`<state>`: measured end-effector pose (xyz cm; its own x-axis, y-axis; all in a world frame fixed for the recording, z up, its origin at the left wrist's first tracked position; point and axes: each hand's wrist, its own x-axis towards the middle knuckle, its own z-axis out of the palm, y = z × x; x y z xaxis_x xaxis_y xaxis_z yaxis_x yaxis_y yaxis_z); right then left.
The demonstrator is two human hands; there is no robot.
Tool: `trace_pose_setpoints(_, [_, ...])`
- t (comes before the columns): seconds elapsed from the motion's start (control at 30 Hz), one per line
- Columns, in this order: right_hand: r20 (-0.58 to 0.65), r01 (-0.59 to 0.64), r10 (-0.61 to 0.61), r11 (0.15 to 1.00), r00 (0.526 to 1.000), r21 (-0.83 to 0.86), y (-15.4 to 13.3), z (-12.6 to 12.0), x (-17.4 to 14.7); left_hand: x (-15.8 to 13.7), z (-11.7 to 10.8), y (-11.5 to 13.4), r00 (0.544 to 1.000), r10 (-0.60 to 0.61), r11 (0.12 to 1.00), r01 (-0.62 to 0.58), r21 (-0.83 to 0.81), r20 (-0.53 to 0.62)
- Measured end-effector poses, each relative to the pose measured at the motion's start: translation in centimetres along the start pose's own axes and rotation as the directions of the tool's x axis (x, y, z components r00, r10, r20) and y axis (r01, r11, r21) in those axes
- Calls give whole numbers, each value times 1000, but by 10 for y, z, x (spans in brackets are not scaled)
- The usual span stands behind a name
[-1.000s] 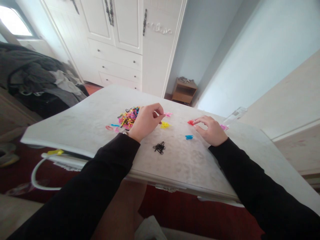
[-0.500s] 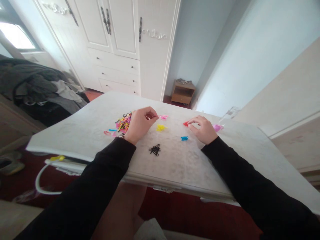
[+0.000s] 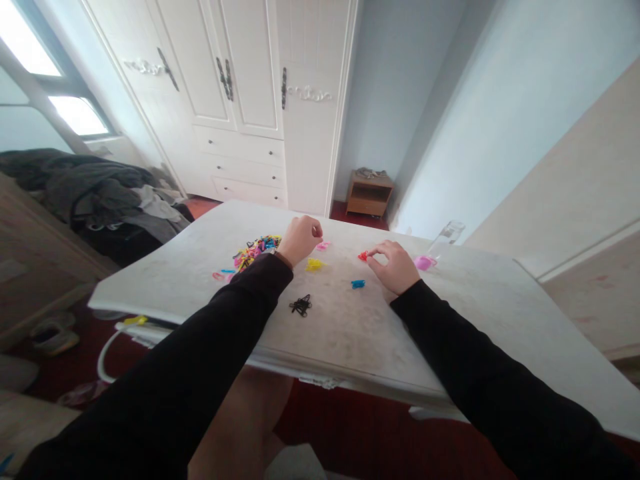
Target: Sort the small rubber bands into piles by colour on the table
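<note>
My left hand (image 3: 300, 239) has its fingers pinched together at the edge of a small pink pile of clips (image 3: 324, 246); whatever is between the fingertips is too small to make out. Farther right, my right hand (image 3: 395, 268) pinches at a little heap of red clips (image 3: 363, 256), thumb and forefinger closed at its edge. Yellow clips (image 3: 315, 265) lie between the hands, nearer to me than the pink ones. Blue clips (image 3: 358, 284) and black clips (image 3: 301, 305) form two other small groups. A large mixed heap of coloured clips (image 3: 255, 252) is beside my left wrist, partly hidden by it.
The white table (image 3: 345, 340) carries everything. At its right stand a clear bottle-like container (image 3: 447, 239) and a pink-purple item (image 3: 424, 263). Behind are a white wardrobe (image 3: 250, 93) and a small brown cabinet (image 3: 369, 193). Dark clothes (image 3: 95, 193) lie piled at left.
The camera view has tilted up and shifted a little. My left hand has turned and moved against the pink pile; my right hand stays pinched at the red clips.
</note>
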<state>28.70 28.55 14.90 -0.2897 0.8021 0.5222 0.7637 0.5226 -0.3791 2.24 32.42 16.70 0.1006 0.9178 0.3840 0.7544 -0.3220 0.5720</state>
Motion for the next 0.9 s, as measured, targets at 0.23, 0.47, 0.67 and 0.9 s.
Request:
trace_pose_setpoints(0.23, [17, 18, -18, 999, 1000, -29, -2, -1, 0, 5, -2, -1, 998, -32, 997, 28, 71, 57])
trace_pose_setpoints(0.47, [14, 38, -38, 999, 999, -13, -5, -3, -1, -25, -56, -8, 979, -129, 991, 132, 4, -157])
trace_pose_setpoints(0.67, [34, 38, -41, 997, 999, 71, -9, -1, -4, -81, -80, -29, 958, -176, 982, 188, 31, -225])
trace_pose_setpoints(0.9, [58, -20, 12, 990, 998, 141, -14, 1, -6, -132, -69, -40, 973, -95, 984, 124, 126, -210])
